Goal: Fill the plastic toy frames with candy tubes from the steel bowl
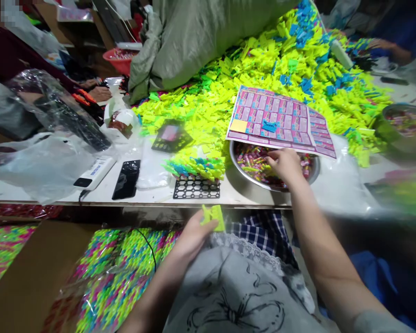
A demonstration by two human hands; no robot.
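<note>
Low in front of the table edge, my left hand (197,230) pinches a bright yellow plastic piece (215,218) that looks like a small toy part. My right hand (287,165) reaches into a round metal bowl (244,175), fingers bent down among small pink and multicoloured pieces (253,162); whatever its fingertips hold is hidden. A printed pink and purple sheet (280,118) covers the bowl's far side, with a blue piece (269,126) on it. Left of the bowl, yellow and blue pieces (201,167) stand in rows at a black perforated grid (194,189).
A large heap of yellow pieces (208,108) fills the back, with a grey-green cloth sack (180,41) over it. A black phone (126,179) and a white power strip (95,173) lie left. Bagged colourful pieces (114,277) sit below. Other people work at both sides.
</note>
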